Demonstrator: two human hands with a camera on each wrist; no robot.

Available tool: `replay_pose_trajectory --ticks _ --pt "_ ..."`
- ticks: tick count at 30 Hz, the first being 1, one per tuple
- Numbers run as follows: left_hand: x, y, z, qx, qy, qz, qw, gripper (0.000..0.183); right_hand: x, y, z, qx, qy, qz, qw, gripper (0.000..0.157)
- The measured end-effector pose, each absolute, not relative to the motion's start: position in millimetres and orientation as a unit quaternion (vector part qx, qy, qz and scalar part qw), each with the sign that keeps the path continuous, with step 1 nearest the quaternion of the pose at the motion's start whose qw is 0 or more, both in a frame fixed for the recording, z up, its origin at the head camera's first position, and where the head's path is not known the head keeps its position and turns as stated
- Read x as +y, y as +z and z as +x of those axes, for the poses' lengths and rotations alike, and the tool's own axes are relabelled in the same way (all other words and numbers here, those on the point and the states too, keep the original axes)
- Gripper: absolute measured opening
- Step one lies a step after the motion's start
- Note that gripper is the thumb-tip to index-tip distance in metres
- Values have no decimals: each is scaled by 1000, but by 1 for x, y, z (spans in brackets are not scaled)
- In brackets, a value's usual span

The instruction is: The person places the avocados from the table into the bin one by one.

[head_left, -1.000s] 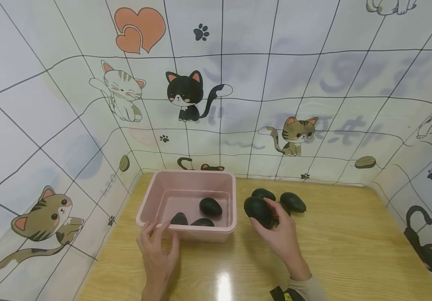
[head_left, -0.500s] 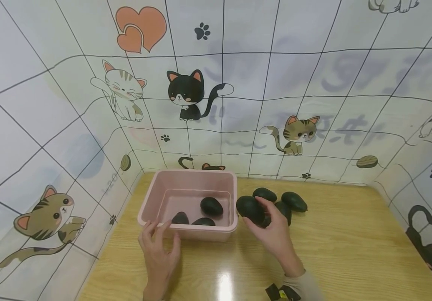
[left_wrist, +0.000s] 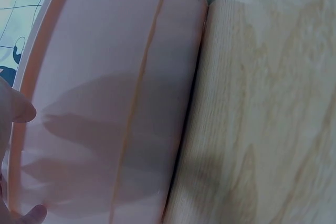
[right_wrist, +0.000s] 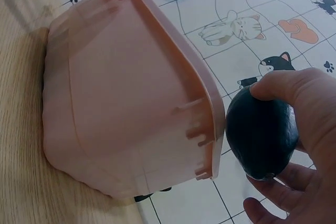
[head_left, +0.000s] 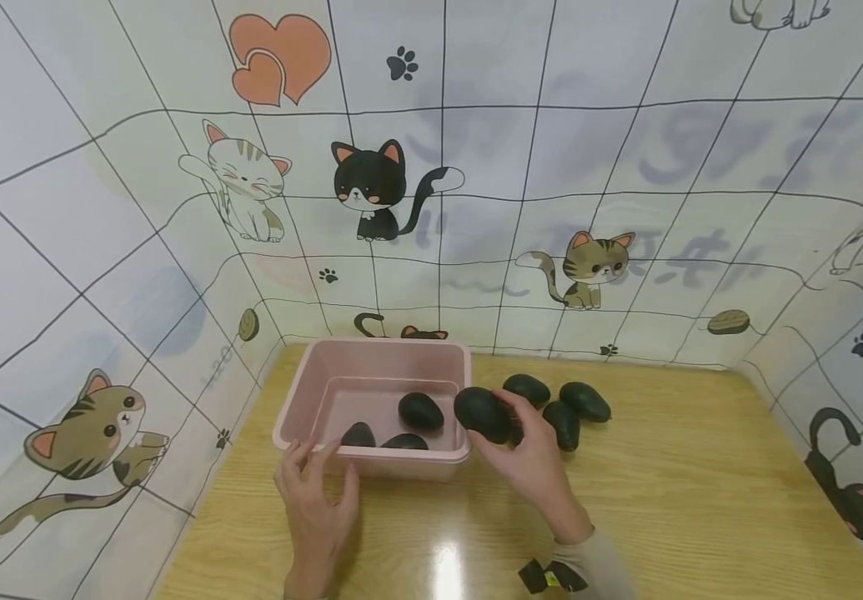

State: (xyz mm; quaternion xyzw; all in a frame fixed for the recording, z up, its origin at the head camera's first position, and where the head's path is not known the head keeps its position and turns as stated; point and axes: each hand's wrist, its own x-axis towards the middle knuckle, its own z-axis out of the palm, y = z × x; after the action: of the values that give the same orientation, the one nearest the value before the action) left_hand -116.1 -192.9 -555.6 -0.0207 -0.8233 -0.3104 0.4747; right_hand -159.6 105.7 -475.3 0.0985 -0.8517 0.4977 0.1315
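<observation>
In the head view my right hand [head_left: 524, 450] holds a dark green avocado [head_left: 482, 414] just beside the right rim of a pink plastic bin [head_left: 371, 467]. The right wrist view has this avocado [right_wrist: 261, 132] between thumb and fingers, next to the bin's rim. My left hand [head_left: 318, 500] grips the bin's front rim near its left corner, thumb on the outside wall. Inside the bin lie three avocados; one [head_left: 421, 412] is in full sight, while the front wall partly hides the others. Three more avocados [head_left: 584, 402] lie on the table right of the bin.
The wooden table [head_left: 686, 483] carries everything and ends at a wall covering [head_left: 476, 217] printed with cats and grid lines. This covering surrounds the back and both sides. The bin stands close to the back wall, left of centre.
My right hand has lifted the avocado away from the others and carried it left to the bin's right rim. My left hand has stayed on the front rim.
</observation>
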Motion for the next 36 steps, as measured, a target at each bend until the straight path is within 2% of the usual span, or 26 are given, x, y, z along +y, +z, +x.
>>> replay_pose_trajectory --ticks 18,36 --pt "-193 -555 -117 -822 -305 -27 480 37 78 -469 -163 -851 492 135 129 69" --pt "-194 -555 -116 -823 -306 -26 479 38 59 -465 -170 -840 513 153 90 68"
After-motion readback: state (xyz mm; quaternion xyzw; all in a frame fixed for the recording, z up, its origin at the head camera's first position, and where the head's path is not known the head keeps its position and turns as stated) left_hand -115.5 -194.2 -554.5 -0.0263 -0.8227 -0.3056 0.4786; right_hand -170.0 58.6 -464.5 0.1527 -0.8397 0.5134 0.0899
